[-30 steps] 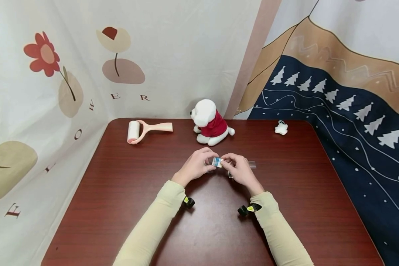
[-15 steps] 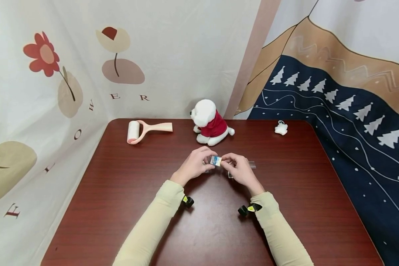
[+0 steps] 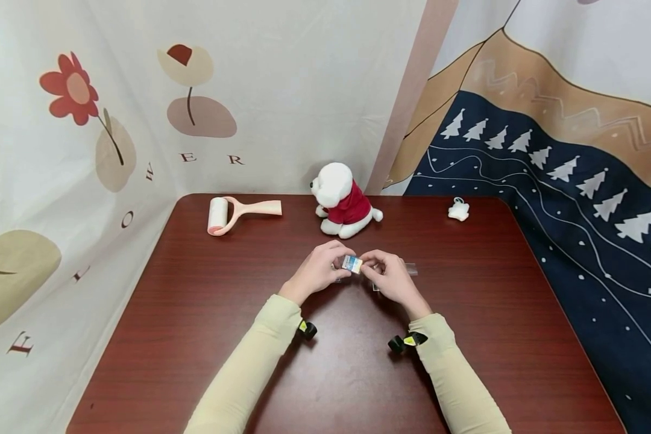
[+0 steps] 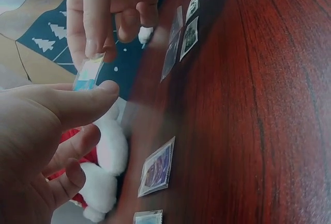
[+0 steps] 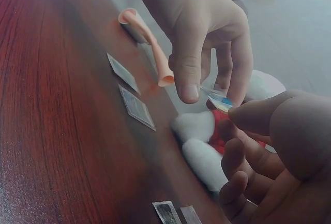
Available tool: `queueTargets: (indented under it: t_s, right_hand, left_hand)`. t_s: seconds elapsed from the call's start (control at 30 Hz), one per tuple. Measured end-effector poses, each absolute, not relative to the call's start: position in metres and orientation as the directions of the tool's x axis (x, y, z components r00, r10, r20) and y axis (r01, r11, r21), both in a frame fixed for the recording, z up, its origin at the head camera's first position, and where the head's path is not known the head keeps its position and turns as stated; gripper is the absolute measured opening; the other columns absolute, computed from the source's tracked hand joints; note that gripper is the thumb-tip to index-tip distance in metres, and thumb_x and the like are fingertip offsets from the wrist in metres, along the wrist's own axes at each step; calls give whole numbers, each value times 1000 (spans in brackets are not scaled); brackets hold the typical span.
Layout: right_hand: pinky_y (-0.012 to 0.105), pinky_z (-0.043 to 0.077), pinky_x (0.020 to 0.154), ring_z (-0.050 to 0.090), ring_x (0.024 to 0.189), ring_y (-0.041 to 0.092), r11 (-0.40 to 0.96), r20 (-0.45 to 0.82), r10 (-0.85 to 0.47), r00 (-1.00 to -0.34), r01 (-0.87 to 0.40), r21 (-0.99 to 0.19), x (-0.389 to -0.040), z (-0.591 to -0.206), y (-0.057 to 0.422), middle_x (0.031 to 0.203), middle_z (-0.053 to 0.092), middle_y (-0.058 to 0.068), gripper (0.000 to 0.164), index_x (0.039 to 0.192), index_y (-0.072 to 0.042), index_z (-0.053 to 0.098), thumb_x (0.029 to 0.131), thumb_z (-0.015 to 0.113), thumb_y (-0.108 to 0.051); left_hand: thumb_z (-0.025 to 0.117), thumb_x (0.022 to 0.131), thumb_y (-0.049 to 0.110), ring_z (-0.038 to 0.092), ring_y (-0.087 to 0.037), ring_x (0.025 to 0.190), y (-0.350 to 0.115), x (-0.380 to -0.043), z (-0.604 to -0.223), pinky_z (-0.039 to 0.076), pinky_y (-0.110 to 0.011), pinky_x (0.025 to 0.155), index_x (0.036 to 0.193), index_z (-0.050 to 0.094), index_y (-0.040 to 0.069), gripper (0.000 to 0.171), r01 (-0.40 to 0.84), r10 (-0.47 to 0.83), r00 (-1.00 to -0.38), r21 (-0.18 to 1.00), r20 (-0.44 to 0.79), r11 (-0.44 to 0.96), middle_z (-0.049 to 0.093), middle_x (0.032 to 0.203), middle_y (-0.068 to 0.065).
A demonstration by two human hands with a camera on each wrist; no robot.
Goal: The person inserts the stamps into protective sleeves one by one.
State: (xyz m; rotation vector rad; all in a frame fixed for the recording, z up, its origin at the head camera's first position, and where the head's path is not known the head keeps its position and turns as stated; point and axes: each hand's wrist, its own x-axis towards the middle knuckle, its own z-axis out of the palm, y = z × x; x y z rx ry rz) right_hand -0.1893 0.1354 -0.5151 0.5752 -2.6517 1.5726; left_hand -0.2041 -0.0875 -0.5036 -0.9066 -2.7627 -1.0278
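Between my two hands is a small blue-and-yellow stamp (image 3: 352,264) in a clear plastic sleeve, raised over the table. My left hand (image 3: 319,266) pinches its left end between thumb and fingers. The thumb and fingertips of my right hand (image 3: 389,274) pinch the yellow end. Seen from the left wrist, a purple stamp (image 4: 156,168) and a blue one (image 4: 148,218), both sleeved, lie under my left hand. Two dark stamps, one of them greenish (image 4: 190,38), lie under my right hand beside clear empty sleeves (image 4: 171,56).
A white plush dog (image 3: 333,185) in a red shirt sits just behind my hands. On the back left of the brown table (image 3: 336,374) lies a pink-handled lint roller (image 3: 244,209). A small white star-shaped item (image 3: 459,208) rests at the back right.
The stamp has shifted slightly left and tilted between the fingers, showing more of its face. My left hand has moved a little; the right hand stays almost still.
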Motion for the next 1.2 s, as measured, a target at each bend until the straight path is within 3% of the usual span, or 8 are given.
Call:
queueTargets:
  t_s: [0.33, 0.57, 0.7, 0.87, 1.07, 1.2]
  right_hand:
    - [24, 48, 51, 63, 63, 11, 379, 185, -309, -933, -299, -876, -189, -514, 135, 91, 78, 8, 17, 112, -5, 74, 96, 72, -3]
    - [24, 47, 53, 60, 63, 13, 377, 182, -313, -932, -298, -877, -189, -513, 136, 88, 77, 8, 20, 115, -5, 71, 95, 70, -1]
    - [24, 47, 55, 60, 63, 13, 372, 192, -322, -927, -310, -875, -189, -512, 136, 86, 76, 7, 23, 116, -4, 70, 93, 70, 0]
    - [24, 46, 55, 59, 63, 12, 371, 189, -329, -925, -311, -875, -188, -512, 137, 86, 76, 6, 25, 117, -2, 69, 92, 71, 0]
    - [23, 48, 58, 63, 66, 12, 368, 203, -313, -928, -315, -875, -188, -511, 138, 88, 77, 8, 23, 116, 0, 70, 94, 70, 0]
    - [24, 50, 59, 65, 68, 13, 359, 212, -295, -932, -313, -879, -189, -509, 139, 91, 77, 10, 21, 116, 2, 71, 96, 69, -1]
  left_hand:
    - [89, 85, 12, 62, -17, 85, -84, -203, -502, 52, -28, 75, 119, 76, 13, 36, 572, 525, -809, 559, 264, 600, 68, 105, 1]
    - [91, 84, 22, 62, -14, 84, -84, -204, -504, 52, -25, 74, 120, 76, 13, 40, 559, 529, -813, 584, 245, 588, 69, 106, 1]
    - [87, 90, 25, 62, -11, 82, -85, -204, -504, 53, -25, 73, 115, 78, 13, 29, 557, 531, -809, 619, 253, 554, 70, 102, 1]
    - [77, 98, 17, 66, -8, 78, -84, -205, -502, 55, -25, 75, 106, 78, 12, 9, 563, 531, -805, 624, 264, 542, 72, 95, 2]
    - [78, 96, 15, 71, -14, 84, -83, -205, -500, 57, -27, 79, 98, 80, 12, 4, 582, 526, -799, 596, 292, 554, 74, 93, 1]
    - [80, 95, 16, 70, -10, 79, -83, -205, -500, 56, -24, 76, 97, 83, 13, 4, 580, 516, -802, 595, 300, 556, 74, 91, 3]
